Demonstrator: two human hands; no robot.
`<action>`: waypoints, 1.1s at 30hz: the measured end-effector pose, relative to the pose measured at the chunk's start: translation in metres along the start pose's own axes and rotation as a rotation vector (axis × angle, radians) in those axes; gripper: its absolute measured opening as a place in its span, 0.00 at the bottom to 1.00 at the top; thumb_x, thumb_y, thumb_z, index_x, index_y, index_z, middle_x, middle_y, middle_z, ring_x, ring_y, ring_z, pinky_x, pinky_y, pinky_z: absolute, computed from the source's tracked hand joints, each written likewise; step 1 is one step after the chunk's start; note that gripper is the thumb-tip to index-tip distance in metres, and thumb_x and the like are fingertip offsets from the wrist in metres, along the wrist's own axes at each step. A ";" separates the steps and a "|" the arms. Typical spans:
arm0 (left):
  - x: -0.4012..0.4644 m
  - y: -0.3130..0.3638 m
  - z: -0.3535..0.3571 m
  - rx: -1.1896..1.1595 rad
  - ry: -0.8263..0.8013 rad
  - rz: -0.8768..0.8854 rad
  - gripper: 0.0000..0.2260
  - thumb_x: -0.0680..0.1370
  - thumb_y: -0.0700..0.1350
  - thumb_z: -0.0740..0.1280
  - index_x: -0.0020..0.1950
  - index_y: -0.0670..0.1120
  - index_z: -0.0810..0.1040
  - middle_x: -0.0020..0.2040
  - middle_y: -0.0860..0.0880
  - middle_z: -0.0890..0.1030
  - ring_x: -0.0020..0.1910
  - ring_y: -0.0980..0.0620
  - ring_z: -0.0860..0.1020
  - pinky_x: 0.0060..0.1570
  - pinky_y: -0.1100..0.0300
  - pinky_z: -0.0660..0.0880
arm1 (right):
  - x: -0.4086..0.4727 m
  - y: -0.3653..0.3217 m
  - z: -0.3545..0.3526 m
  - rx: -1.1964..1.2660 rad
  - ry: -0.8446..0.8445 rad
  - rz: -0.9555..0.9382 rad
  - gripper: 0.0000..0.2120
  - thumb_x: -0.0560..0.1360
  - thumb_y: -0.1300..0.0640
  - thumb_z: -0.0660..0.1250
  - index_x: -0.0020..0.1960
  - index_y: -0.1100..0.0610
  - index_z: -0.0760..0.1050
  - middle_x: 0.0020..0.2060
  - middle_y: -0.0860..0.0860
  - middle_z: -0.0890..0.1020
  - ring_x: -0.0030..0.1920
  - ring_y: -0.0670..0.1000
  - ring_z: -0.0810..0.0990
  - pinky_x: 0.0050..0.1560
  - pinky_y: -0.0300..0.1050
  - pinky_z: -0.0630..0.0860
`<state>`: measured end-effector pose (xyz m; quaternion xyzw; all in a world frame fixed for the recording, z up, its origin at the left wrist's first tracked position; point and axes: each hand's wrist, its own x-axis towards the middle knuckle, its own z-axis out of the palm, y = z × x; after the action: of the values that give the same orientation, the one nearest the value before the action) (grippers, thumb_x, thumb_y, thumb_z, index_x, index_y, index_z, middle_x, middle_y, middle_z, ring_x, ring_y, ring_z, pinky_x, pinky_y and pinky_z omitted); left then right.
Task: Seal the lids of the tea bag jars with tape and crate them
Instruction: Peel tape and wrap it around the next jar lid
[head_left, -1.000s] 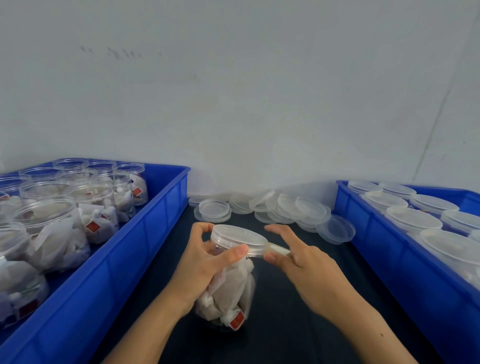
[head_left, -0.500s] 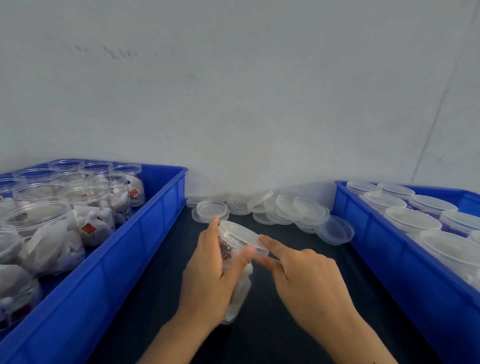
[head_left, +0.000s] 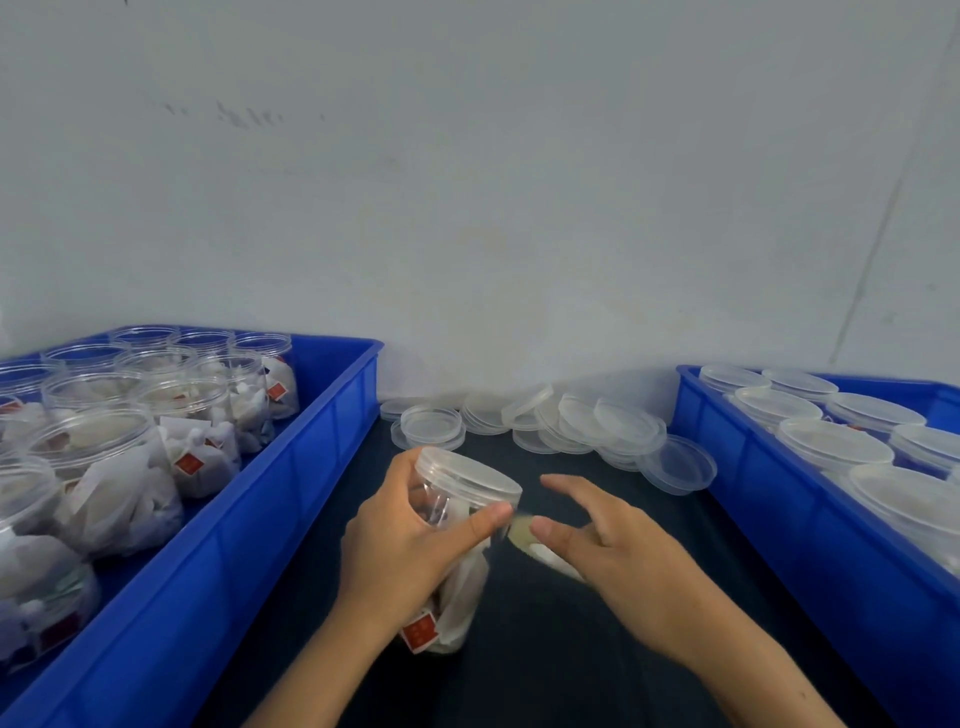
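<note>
My left hand (head_left: 405, 551) grips a clear plastic jar (head_left: 460, 597) of white tea bags with red tags, tilted to the right over the dark table. A clear lid (head_left: 467, 475) sits on the jar. A short, blurred strip of pale tape (head_left: 522, 532) runs from the jar just under the lid's rim to my right hand (head_left: 618, 566). That hand pinches the strip under its thumb, with the index finger stretched out above it.
A blue crate (head_left: 291, 499) on the left holds several open jars of tea bags (head_left: 104, 452). At the right, a second blue crate (head_left: 769, 519) holds several lidded jars (head_left: 831, 444). Loose clear lids (head_left: 597, 426) lie piled along the wall behind.
The jar has tilted further right and turned in my left hand. My right hand has come off the lid's edge and moved down and right, drawing the tape strip with it.
</note>
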<state>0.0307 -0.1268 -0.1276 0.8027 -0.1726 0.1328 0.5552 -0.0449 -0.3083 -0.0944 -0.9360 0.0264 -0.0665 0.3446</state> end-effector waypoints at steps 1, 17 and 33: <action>0.001 0.000 -0.001 0.000 -0.003 0.002 0.38 0.53 0.77 0.68 0.58 0.60 0.72 0.50 0.64 0.81 0.51 0.64 0.78 0.54 0.54 0.78 | 0.000 0.002 -0.003 -0.053 0.022 -0.029 0.24 0.75 0.32 0.56 0.70 0.32 0.59 0.50 0.43 0.78 0.53 0.44 0.77 0.51 0.40 0.73; 0.009 -0.002 -0.009 -0.310 -0.225 -0.027 0.34 0.55 0.62 0.80 0.57 0.54 0.76 0.50 0.62 0.82 0.50 0.64 0.80 0.44 0.73 0.75 | 0.007 0.001 0.007 -0.227 0.124 -0.158 0.18 0.80 0.38 0.52 0.69 0.26 0.57 0.25 0.45 0.71 0.29 0.43 0.71 0.35 0.34 0.69; -0.011 0.006 0.007 0.163 0.162 0.199 0.23 0.77 0.62 0.48 0.60 0.53 0.74 0.58 0.55 0.74 0.48 0.66 0.75 0.42 0.74 0.69 | 0.000 -0.007 0.036 -0.220 0.204 -0.159 0.23 0.81 0.41 0.51 0.76 0.38 0.56 0.27 0.46 0.71 0.29 0.44 0.72 0.33 0.34 0.67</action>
<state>0.0182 -0.1341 -0.1291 0.8108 -0.1948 0.2650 0.4841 -0.0393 -0.2802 -0.1173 -0.9557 -0.0055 -0.1850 0.2290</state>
